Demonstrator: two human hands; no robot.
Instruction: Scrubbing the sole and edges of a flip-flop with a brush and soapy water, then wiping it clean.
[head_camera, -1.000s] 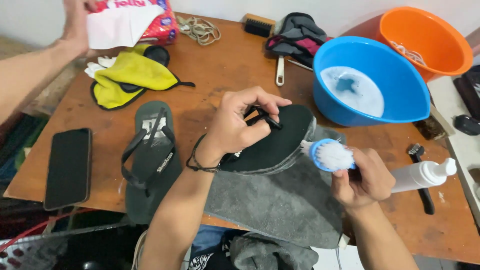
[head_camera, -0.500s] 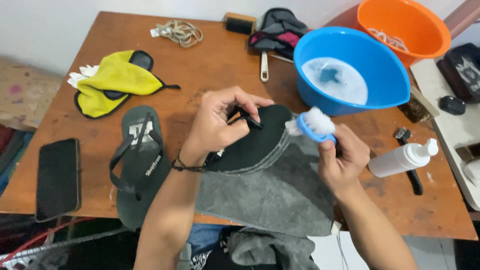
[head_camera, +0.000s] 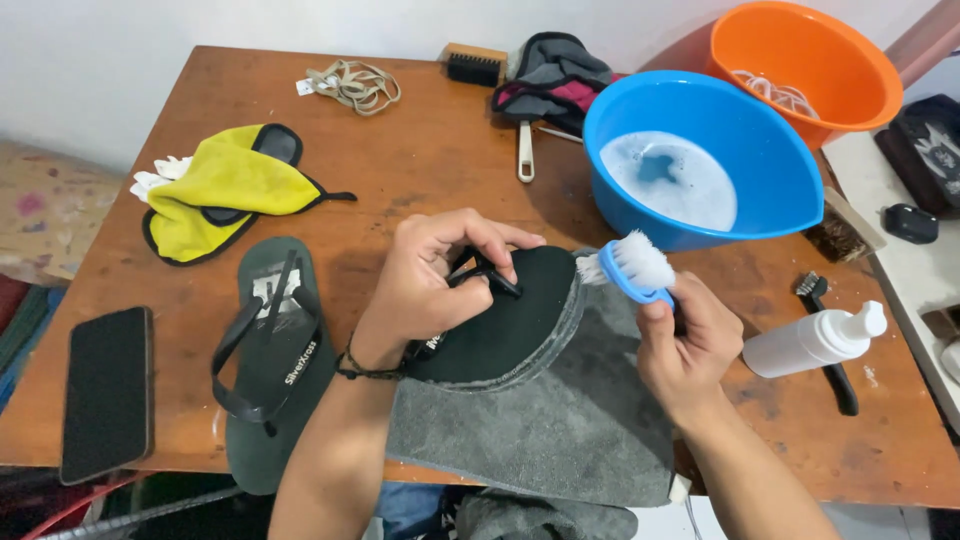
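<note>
Both forearms are bare, no sleeves. The left hand (head_camera: 430, 280) has 1 dark braided cord bracelet (head_camera: 362, 368) at its wrist; the right hand (head_camera: 688, 345) wears nothing.

We could not see the sandal's (head_camera: 520, 315) straps fully; the left hand (head_camera: 430, 280) covered them. The right hand (head_camera: 685, 345) hid the brush (head_camera: 630, 265) handle. The towel's (head_camera: 560, 420) lower edge and the black case (head_camera: 930, 150) ran out of frame.

Bright, even light falling from above; soft shadows lying under hands; edges bending slightly; focus staying sharp throughout, no glare.
</note>
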